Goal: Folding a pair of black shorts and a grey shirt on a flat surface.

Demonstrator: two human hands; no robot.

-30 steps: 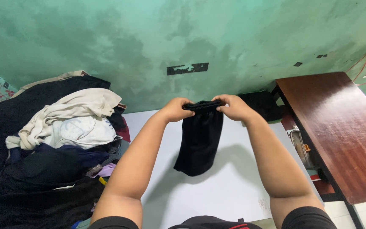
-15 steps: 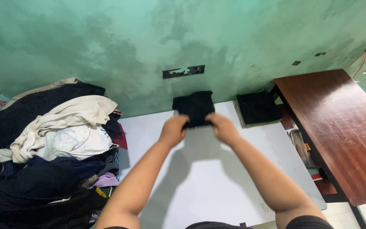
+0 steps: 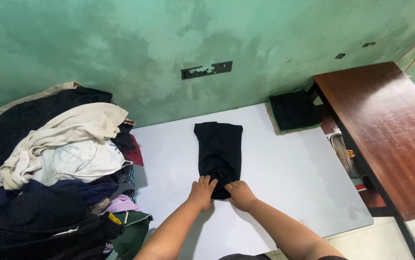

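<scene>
Fingers (image 3: 206, 184) on black garment's (image 3: 219, 151) near end

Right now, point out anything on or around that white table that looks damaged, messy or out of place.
The green wall is blotchy, with a patch of peeled paint above the white table. To the left, the pile of clothes is heaped loosely. The black garment under both hands lies flat and roughly straight.

A single head-worn camera looks steeply down from close above at a white tabletop (image 3: 274, 168), facing a green wall (image 3: 169, 43), with the wearer's forearms entering from the bottom edge.
</scene>
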